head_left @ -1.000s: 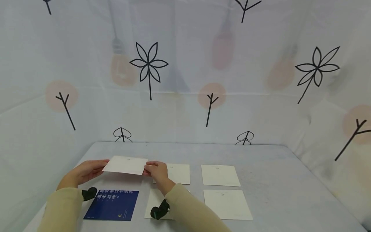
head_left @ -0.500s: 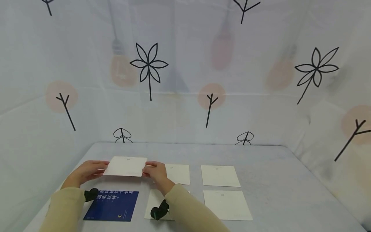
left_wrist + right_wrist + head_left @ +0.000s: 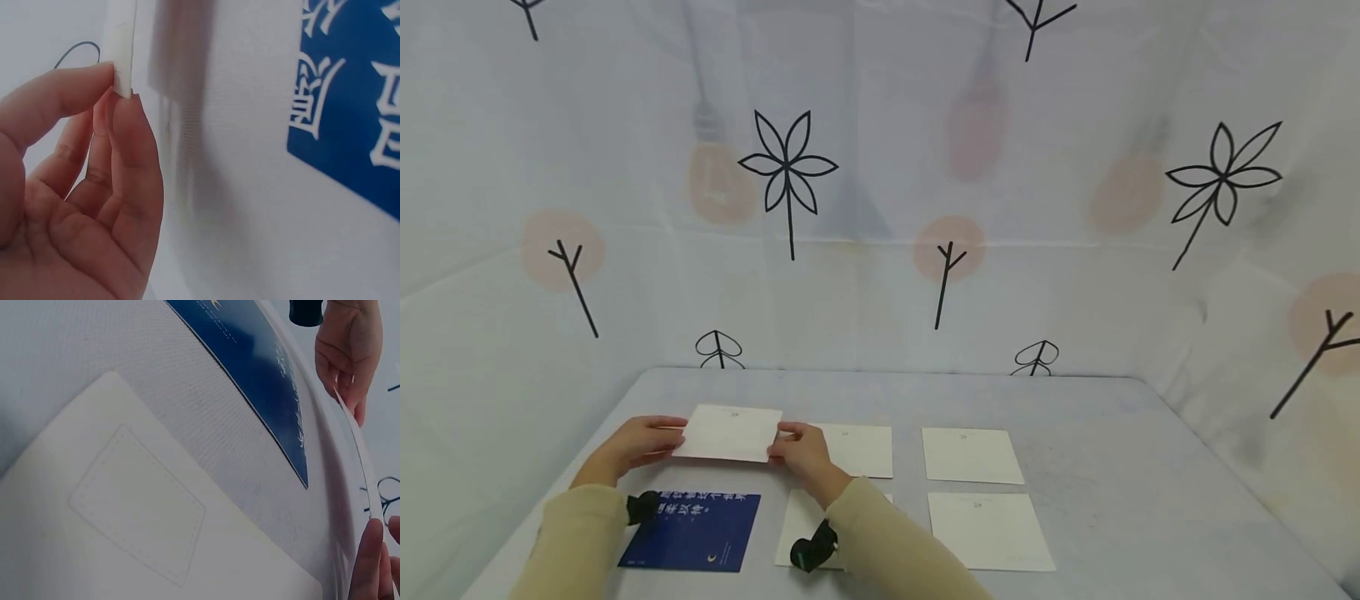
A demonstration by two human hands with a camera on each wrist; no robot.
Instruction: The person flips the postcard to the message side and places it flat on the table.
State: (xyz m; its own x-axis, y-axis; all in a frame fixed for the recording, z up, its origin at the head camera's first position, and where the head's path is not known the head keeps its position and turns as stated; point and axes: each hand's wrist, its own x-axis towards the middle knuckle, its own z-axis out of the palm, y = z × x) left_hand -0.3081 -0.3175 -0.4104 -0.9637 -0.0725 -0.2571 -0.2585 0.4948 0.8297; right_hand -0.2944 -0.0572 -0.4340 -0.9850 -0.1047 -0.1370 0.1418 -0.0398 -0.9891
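Both hands hold a white card by its opposite short edges, above the far left part of the table. In the left wrist view, the thumb and fingers of the left hand pinch the edge of this card. The right hand pinches the card's right edge; in the right wrist view only its fingers show at the lower right. A dark blue card with white lettering and a small moon lies in front of the held card, partly overlapped in view by the left wrist's dark camera.
White cards lie face down in two rows: one behind the right hand, one partly under the right forearm, and two further right, a far one and a near one. A patterned white cloth stands behind the table.
The held card's near edge has dropped a little, and its face shows slightly more. The left hand has shifted slightly right with it. The cards on the table stay put.
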